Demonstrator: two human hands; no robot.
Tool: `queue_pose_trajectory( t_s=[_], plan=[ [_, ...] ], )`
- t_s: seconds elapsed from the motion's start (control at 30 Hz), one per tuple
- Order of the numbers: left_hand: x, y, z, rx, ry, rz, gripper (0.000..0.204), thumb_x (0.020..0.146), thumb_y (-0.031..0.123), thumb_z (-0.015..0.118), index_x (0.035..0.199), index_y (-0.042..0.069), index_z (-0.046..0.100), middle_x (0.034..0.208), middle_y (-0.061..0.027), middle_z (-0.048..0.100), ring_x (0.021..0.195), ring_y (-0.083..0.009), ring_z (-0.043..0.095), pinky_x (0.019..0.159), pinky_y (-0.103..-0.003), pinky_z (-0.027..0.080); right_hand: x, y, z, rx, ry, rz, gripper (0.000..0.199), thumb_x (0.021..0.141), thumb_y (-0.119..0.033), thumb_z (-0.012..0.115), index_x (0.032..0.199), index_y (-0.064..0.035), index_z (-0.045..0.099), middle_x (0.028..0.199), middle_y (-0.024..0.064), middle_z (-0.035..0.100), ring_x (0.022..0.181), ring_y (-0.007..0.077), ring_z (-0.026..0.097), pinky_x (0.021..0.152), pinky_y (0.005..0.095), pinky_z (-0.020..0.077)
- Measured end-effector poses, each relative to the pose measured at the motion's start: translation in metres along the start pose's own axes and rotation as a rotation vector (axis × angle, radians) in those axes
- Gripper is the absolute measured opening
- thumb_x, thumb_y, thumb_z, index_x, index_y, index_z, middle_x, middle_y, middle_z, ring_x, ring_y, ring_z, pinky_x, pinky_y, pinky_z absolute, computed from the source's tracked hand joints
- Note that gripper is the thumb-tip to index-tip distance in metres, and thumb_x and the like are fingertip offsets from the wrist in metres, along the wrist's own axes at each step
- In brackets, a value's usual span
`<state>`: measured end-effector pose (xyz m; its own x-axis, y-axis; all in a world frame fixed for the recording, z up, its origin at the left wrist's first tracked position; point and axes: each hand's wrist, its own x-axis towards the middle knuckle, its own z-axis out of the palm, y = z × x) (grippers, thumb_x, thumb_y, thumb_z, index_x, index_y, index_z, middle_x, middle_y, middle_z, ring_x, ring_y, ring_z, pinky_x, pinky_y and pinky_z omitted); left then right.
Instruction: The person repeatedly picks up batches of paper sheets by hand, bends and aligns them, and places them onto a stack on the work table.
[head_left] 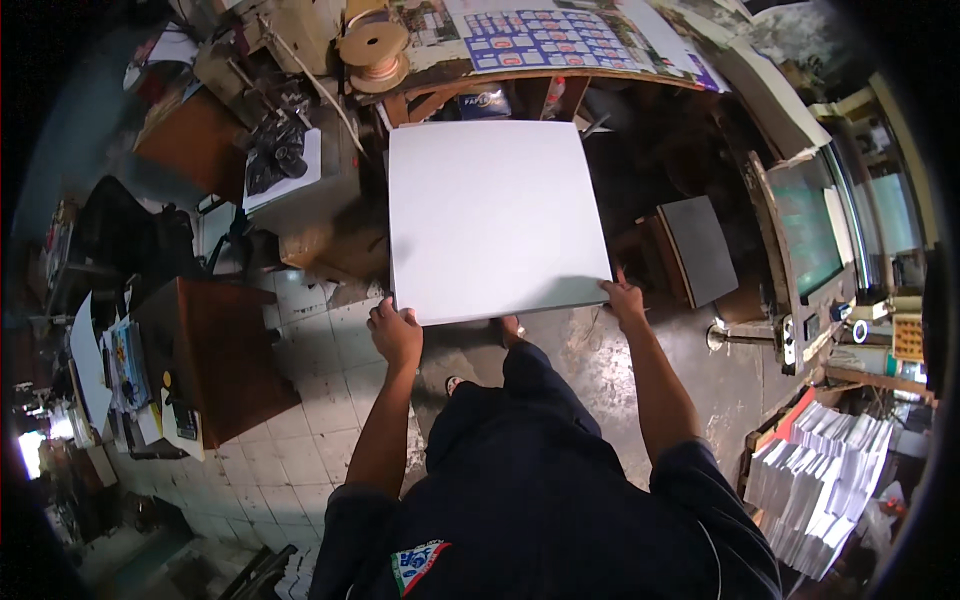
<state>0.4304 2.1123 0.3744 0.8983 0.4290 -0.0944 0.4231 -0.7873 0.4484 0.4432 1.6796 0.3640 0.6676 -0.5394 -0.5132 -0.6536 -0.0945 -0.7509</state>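
A large stack of white paper sheets (pixel 492 215) spans the space before me, held out level between my two hands. My left hand (pixel 396 332) grips its near left corner, thumb on top and the fingers partly hidden at the edge. At the near right corner, my right hand (pixel 624 300) closes on the stack in the same way. The far edge of the paper reaches the front of a wooden table (pixel 420 88), just below its top; whether it rests on anything there I cannot tell.
A wire spool (pixel 374 56) and a printed calendar sheet (pixel 550 38) lie on the table. To the right are a grey-topped stool (pixel 697 250) and a machine with a greenish panel (pixel 808 225). Paper stacks (pixel 820 480) stand lower right; a brown wooden desk (pixel 232 365) is left.
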Motion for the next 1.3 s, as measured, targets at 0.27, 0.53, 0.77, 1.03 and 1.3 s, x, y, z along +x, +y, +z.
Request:
queue_pose_trajectory(
  t_s=[0.27, 0.53, 0.77, 1.03, 1.3],
  plan=[
    [-0.018, 0.055, -0.002, 0.137, -0.002, 1.140, 0.049, 0.081, 0.027, 0.071, 0.121, 0.004, 0.057, 0.121, -0.0138, 0.057, 0.107, -0.0302, 0.054, 0.096, -0.047, 0.040, 0.014, -0.022, -0.015, 0.226, -0.244, 0.209, 0.047, 0.092, -0.033, 0.060, 0.134, -0.0143, 0.051, 0.106, 0.0120, 0.059, 0.090, 0.0276, 0.061, 0.068, 0.0449, 0.0552],
    [0.011, 0.103, -0.064, 0.033, 0.147, 1.225, 0.031, 0.078, 0.024, 0.070, 0.105, 0.009, 0.065, 0.098, -0.0029, 0.065, 0.082, -0.0191, 0.057, 0.085, -0.042, 0.041, -0.126, -0.108, 0.030, -0.964, 0.256, -1.007, 0.055, 0.089, -0.043, 0.065, 0.132, -0.0108, 0.052, 0.138, 0.0154, 0.049, 0.140, 0.0306, 0.034, 0.115, 0.0573, 0.0199],
    [0.078, 0.182, -0.105, -0.002, 0.175, 1.167, 0.029, 0.085, 0.034, 0.069, 0.095, 0.008, 0.064, 0.077, -0.0027, 0.065, 0.070, -0.0192, 0.058, 0.075, -0.038, 0.040, -0.068, -0.192, 0.044, -0.855, 0.152, -1.414, 0.035, 0.080, -0.041, 0.073, 0.093, -0.0112, 0.061, 0.090, 0.0034, 0.060, 0.088, 0.0233, 0.059, 0.082, 0.0401, 0.0400],
    [0.238, 0.259, -0.062, 0.233, -0.153, 0.948, 0.060, 0.095, 0.057, 0.048, 0.064, 0.007, 0.062, 0.060, -0.0150, 0.064, 0.058, -0.0337, 0.065, 0.060, -0.046, 0.051, 0.064, -0.314, 0.118, -1.027, -0.060, -1.176, 0.067, 0.089, -0.070, 0.048, 0.066, -0.0108, 0.069, 0.058, 0.0125, 0.065, 0.053, 0.0282, 0.066, 0.051, 0.0384, 0.0522],
    [0.222, 0.194, 0.016, 0.175, -0.335, 0.788, 0.054, 0.091, 0.055, 0.054, 0.062, 0.009, 0.059, 0.058, -0.0121, 0.060, 0.054, -0.0326, 0.060, 0.057, -0.046, 0.047, 0.089, -0.232, 0.150, -0.846, -0.189, -1.227, 0.053, 0.082, -0.058, 0.068, 0.058, -0.0121, 0.058, 0.050, 0.0097, 0.057, 0.044, 0.0268, 0.059, 0.042, 0.0383, 0.0477]
  ],
)
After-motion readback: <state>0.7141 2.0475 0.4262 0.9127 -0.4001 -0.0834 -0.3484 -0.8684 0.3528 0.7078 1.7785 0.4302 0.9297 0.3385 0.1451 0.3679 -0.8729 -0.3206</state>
